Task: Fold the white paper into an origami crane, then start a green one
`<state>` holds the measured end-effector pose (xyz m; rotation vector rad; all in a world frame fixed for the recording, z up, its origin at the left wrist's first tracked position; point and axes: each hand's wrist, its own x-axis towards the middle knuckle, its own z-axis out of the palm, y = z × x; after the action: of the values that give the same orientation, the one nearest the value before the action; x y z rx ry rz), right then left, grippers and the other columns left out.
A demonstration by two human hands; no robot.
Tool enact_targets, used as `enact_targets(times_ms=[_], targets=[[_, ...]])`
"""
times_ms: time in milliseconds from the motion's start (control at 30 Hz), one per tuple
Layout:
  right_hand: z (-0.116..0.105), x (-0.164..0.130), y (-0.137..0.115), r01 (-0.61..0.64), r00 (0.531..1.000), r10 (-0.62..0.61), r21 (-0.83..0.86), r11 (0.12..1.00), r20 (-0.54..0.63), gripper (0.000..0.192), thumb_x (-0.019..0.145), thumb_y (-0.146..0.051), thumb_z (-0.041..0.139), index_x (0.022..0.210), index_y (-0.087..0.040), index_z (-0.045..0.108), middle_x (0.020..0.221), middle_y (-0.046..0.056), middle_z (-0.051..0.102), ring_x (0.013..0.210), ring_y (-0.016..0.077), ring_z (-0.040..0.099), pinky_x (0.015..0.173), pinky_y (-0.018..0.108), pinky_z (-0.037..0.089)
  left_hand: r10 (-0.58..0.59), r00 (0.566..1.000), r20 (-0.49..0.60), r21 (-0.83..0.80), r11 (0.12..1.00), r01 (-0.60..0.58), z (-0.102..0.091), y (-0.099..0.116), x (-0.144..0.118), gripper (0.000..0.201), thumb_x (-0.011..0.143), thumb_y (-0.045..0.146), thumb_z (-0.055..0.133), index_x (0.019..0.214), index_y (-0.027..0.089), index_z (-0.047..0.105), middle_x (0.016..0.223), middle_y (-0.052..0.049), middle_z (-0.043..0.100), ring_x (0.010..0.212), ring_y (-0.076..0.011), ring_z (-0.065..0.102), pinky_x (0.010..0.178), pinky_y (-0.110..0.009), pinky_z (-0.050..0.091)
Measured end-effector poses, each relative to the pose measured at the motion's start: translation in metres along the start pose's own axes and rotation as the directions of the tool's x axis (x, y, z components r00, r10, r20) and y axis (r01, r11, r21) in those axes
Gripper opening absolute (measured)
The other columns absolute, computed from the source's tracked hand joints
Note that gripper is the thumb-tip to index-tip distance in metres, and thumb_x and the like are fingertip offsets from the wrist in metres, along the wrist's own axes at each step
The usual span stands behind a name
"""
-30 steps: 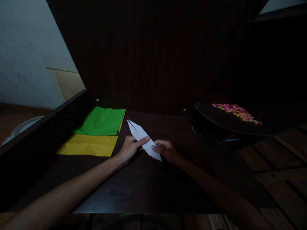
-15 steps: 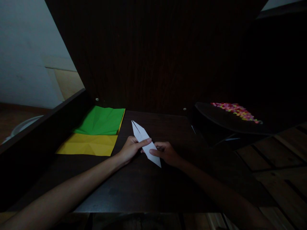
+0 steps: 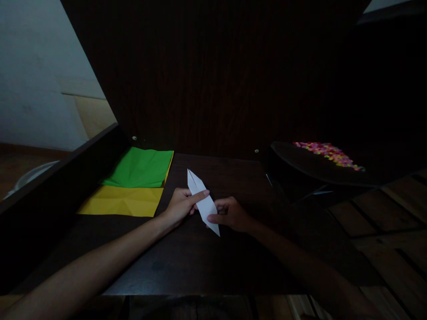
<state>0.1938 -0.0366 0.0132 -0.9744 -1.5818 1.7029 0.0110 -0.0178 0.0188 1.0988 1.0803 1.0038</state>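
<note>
White folded paper (image 3: 207, 207) is mid-bench, in both your hands, pointed at each end, its long axis about 11 to 5 o'clock; a second ago that axis lay nearer half past ten to half past four, so you've turned it a little more upright; the slit at its 11 o'clock tip reads as a thinner line now, maybe just the changed angle; my read is the piece is being reoriented in the hands, no new fold evident.

Grip: your left hand (image 3: 180, 204) is on its 9 o'clock side, thumb laid over the middle of the top face, fingers tucked behind, so it's a pinch; your right hand (image 3: 231, 215) is on its 4 o'clock side, thumb on the lower part, fingers mostly hidden behind, also a pinch; that right thumb sits further down towards the 5 o'clock tip than it did; neither grip is spread wider than the paper's thickness; how hard either presses, can't tell.

Outward: green sheet (image 3: 142, 168) at 10 o'clock of the paper, creased, lying partly over the yellow sheet (image 3: 123, 202) at 9; both flat on the bench (image 3: 160, 266), well apart from the white piece, near your left hand; upright dark board (image 3: 200, 89) at 12; pile of small pink and yellow pieces (image 3: 328, 153) between 2 and 3, on a dark curved-edged surface (image 3: 300, 166); slatted wood floor (image 3: 393, 231) out past 3.
</note>
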Motion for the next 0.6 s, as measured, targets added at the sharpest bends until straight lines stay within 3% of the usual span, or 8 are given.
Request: enact_targets(times_ms=[133, 267, 467, 600], targets=[[0.005, -0.002, -0.001, -0.073, 0.996, 0.065, 0.138, 0.988, 0.064, 0.041, 0.060, -0.036, 0.086, 0.086, -0.012, 0.067, 0.077, 0.007, 0.075, 0.065, 0.0190, 0.071, 0.063, 0.031, 0.057, 0.001, 0.998, -0.065, -0.032, 0.999, -0.003, 0.000, 0.001, 0.000, 0.047, 0.061, 0.048, 0.082, 0.043, 0.015, 0.054, 0.039, 0.004, 0.046, 0.033, -0.0053, 0.034, 0.034, -0.021, 0.020], [0.007, -0.002, -0.001, -0.119, 0.989, 0.097, 0.203, 0.972, 0.114, 0.042, 0.064, -0.038, 0.084, 0.088, -0.009, 0.064, 0.077, 0.011, 0.075, 0.057, 0.0192, 0.071, 0.049, 0.027, 0.055, 0.018, 0.996, -0.086, -0.047, 0.999, -0.022, -0.001, 0.002, 0.000, 0.046, 0.061, 0.047, 0.083, 0.044, 0.015, 0.054, 0.039, 0.005, 0.044, 0.035, -0.0053, 0.034, 0.035, -0.021, 0.020], [0.007, -0.001, -0.002, -0.118, 0.992, 0.104, 0.232, 0.965, 0.071, 0.044, 0.067, -0.038, 0.082, 0.094, -0.010, 0.062, 0.080, 0.011, 0.075, 0.059, 0.0201, 0.072, 0.051, 0.028, 0.058, 0.074, 0.991, -0.110, -0.083, 0.993, -0.084, -0.004, -0.001, 0.007, 0.045, 0.063, 0.055, 0.080, 0.059, 0.012, 0.065, 0.053, 0.000, 0.058, 0.045, -0.0086, 0.045, 0.042, -0.021, 0.030], [0.004, 0.004, 0.004, -0.116, 0.993, 0.113, 0.215, 0.970, 0.028, 0.045, 0.074, -0.048, 0.074, 0.094, -0.011, 0.060, 0.080, 0.012, 0.075, 0.059, 0.0218, 0.072, 0.049, 0.029, 0.057, 0.106, 0.980, -0.166, -0.095, 0.988, -0.123, -0.008, -0.004, 0.013, 0.048, 0.068, 0.058, 0.075, 0.060, 0.013, 0.062, 0.048, 0.003, 0.051, 0.041, -0.0068, 0.040, 0.041, -0.021, 0.025]])
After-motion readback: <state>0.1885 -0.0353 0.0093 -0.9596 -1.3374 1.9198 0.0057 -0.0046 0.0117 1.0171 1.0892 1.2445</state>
